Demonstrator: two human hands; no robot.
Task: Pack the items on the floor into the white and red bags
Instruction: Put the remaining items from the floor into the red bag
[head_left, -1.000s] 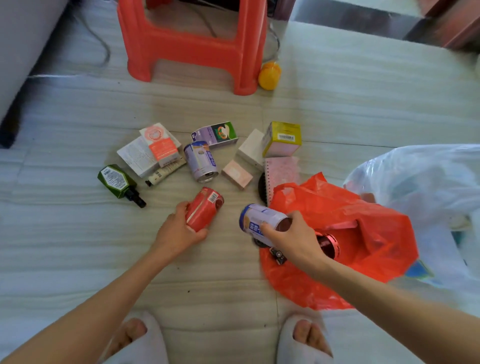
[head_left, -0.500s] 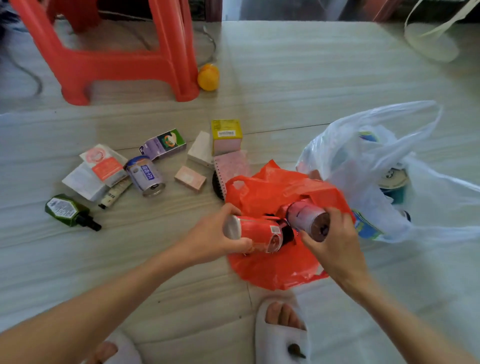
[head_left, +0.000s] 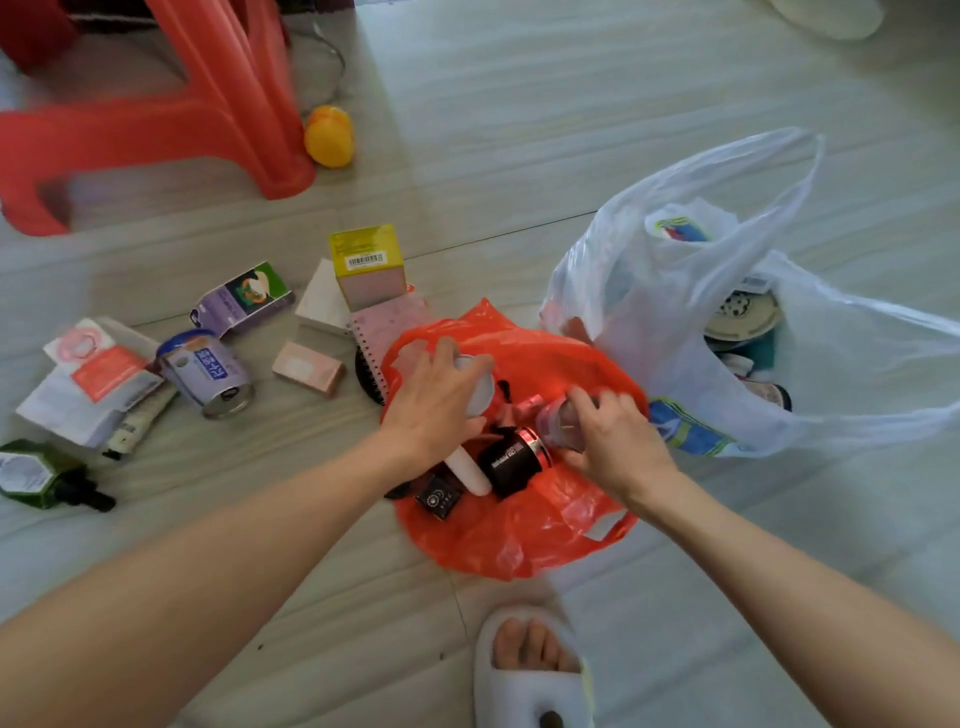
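Note:
The red bag (head_left: 524, 540) lies open on the floor in front of me. My left hand (head_left: 434, 400) grips the red can (head_left: 480, 387) inside the bag's mouth; only the can's pale end shows. My right hand (head_left: 618, 441) holds the blue and white can (head_left: 558, 423) just inside the bag, its metal end toward me. A black jar (head_left: 511, 460) and a small black box (head_left: 439, 496) lie in the bag. The white bag (head_left: 675, 322) stands to the right with items inside.
Left of the red bag lie a purple can (head_left: 208, 371), a green bottle (head_left: 36, 475), white pouches (head_left: 88, 379), a purple carton (head_left: 241, 299), a yellow box (head_left: 366, 262), a pink box (head_left: 306, 366) and a notebook (head_left: 384, 325). A red stool (head_left: 218, 104) and yellow ball (head_left: 330, 136) are behind. My slippered foot (head_left: 530, 670) is below.
Both hands have pushed their cans down into the red bag's mouth. The view has shifted closer and a little right.

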